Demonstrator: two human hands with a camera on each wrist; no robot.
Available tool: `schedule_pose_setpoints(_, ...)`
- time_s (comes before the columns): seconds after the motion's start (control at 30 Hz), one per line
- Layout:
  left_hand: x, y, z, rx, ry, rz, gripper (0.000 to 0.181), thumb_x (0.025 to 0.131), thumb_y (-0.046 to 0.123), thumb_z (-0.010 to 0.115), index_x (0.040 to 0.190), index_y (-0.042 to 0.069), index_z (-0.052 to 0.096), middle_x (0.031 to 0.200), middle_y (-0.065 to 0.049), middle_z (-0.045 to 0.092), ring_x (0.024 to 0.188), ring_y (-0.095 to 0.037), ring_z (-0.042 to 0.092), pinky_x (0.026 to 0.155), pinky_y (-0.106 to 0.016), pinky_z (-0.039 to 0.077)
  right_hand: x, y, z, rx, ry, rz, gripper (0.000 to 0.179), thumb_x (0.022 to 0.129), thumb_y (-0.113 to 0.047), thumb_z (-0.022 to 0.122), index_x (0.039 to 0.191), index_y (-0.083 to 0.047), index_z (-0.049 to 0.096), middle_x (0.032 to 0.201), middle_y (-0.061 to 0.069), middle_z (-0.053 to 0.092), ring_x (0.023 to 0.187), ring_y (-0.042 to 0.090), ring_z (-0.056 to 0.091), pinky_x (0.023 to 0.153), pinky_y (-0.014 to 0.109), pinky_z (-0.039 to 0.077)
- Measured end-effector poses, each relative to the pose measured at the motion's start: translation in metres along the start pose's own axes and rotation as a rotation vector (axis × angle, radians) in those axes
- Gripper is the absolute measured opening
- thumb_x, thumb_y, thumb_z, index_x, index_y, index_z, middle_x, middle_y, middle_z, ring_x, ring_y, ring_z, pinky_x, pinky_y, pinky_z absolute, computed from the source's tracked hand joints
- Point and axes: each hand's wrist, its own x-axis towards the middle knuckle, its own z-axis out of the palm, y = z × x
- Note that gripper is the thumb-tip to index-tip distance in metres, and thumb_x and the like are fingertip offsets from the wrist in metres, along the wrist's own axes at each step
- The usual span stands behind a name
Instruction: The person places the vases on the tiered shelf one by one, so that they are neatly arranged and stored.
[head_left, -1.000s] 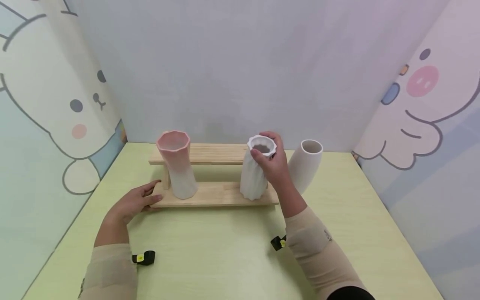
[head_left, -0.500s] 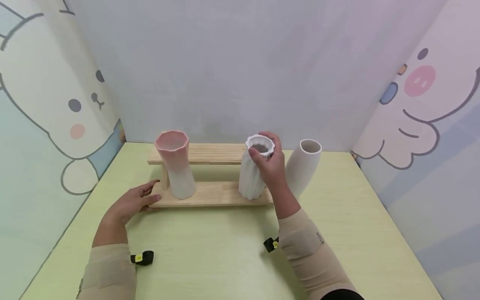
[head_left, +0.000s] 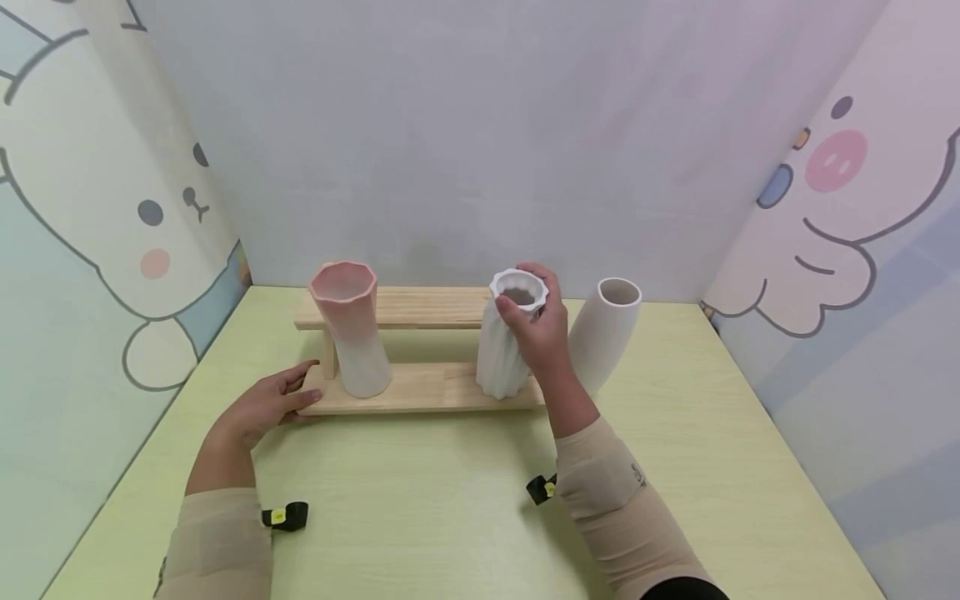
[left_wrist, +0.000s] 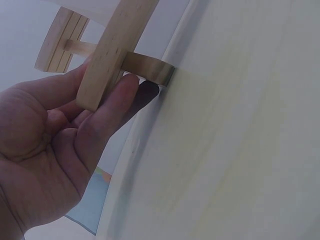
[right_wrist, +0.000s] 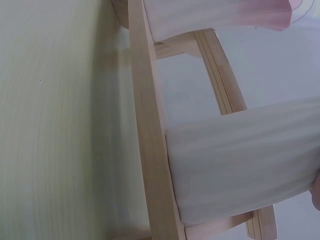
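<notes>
A two-tier wooden shelf (head_left: 420, 388) stands on the table. My left hand (head_left: 264, 403) grips the left end of its lower board, thumb on top and fingers beneath, as the left wrist view (left_wrist: 65, 135) also shows. On that board's right part a white fluted vase (head_left: 501, 358) stands upright, its base on the wood in the right wrist view. My right hand (head_left: 546, 329) holds it near the rim, thumb in front and fingers behind. A pink-to-white vase (head_left: 358, 333) stands at the left of the same board, close to the left hand.
A plain white vase (head_left: 606, 333) leans to the right in the head view, just beyond the right forearm. The upper board (head_left: 435, 307) of the shelf runs behind the vases. A grey wall panel (head_left: 480, 150) rises at the table's back edge.
The view has shifted slightly, and the right forearm sits a little further left. Both hands keep their hold, and the vases stay in place on the shelf.
</notes>
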Motion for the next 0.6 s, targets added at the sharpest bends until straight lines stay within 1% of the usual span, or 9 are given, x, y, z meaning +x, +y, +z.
schedule_pose_setpoints(0.17,0.001,0.000,-0.001,0.007,0.003,0.002,0.091,0.092,0.050,0.063,0.159,0.017,0.011,0.162,-0.023,0.009,0.110,-0.012,0.062,0.086,-0.025,0.053,0.001,0.000,0.001,-0.009,0.007,-0.006,0.061,0.082,-0.042,0.073,0.132,-0.016,0.050,0.110,0.008,0.066,0.094,0.016,0.060,0.078,0.033,0.052)
schedule_pose_setpoints(0.33,0.001,0.001,-0.001,0.005,0.000,0.004,0.091,0.093,0.049,0.063,0.159,0.016,0.011,0.162,-0.023,0.009,0.113,-0.013,0.060,0.085,-0.024,0.053,0.002,0.001,-0.001,-0.012,-0.008,0.018,0.065,0.081,-0.049,0.074,0.134,-0.020,0.050,0.112,0.008,0.066,0.096,0.016,0.060,0.080,0.035,0.051)
schedule_pose_setpoints(0.43,0.000,0.000,-0.001,0.000,-0.002,0.010,0.090,0.093,0.048,0.063,0.159,0.016,0.011,0.162,-0.023,0.009,0.113,-0.014,0.061,0.086,-0.024,0.053,0.002,0.001,-0.003,-0.015,-0.036,0.038,0.073,0.079,-0.056,0.075,0.138,-0.024,0.048,0.115,0.007,0.064,0.099,0.016,0.059,0.082,0.037,0.051)
schedule_pose_setpoints(0.47,0.000,-0.001,-0.001,0.000,-0.001,0.012,0.089,0.093,0.048,0.063,0.159,0.016,0.011,0.162,-0.023,0.009,0.116,-0.015,0.060,0.086,-0.024,0.053,0.002,0.000,-0.005,-0.010,-0.052,0.046,0.075,0.078,-0.056,0.075,0.140,-0.025,0.046,0.117,0.008,0.063,0.101,0.017,0.058,0.084,0.037,0.050)
schedule_pose_setpoints(0.5,0.000,-0.001,-0.001,-0.001,-0.001,0.015,0.089,0.093,0.048,0.063,0.159,0.016,0.012,0.162,-0.023,0.009,0.115,-0.016,0.061,0.086,-0.025,0.053,0.002,0.000,-0.007,-0.002,-0.069,0.044,0.080,0.078,-0.059,0.075,0.143,-0.024,0.043,0.119,0.008,0.062,0.102,0.017,0.058,0.085,0.036,0.050)
schedule_pose_setpoints(0.53,0.000,-0.002,0.000,-0.007,-0.001,0.014,0.089,0.093,0.047,0.063,0.159,0.016,0.012,0.162,-0.023,0.009,0.114,-0.016,0.062,0.087,-0.025,0.053,0.002,0.000,-0.009,0.018,-0.087,0.031,0.086,0.077,-0.061,0.075,0.145,-0.023,0.040,0.123,0.010,0.061,0.105,0.018,0.057,0.087,0.034,0.049)
schedule_pose_setpoints(0.6,0.000,-0.003,0.000,-0.013,-0.005,0.017,0.089,0.093,0.047,0.063,0.159,0.017,0.012,0.162,-0.023,0.009,0.111,-0.016,0.064,0.087,-0.026,0.054,0.000,-0.012,-0.012,0.036,-0.110,-0.004,0.098,0.076,-0.065,0.072,0.150,-0.016,0.031,0.132,0.015,0.056,0.114,0.024,0.055,0.094,0.033,0.046)
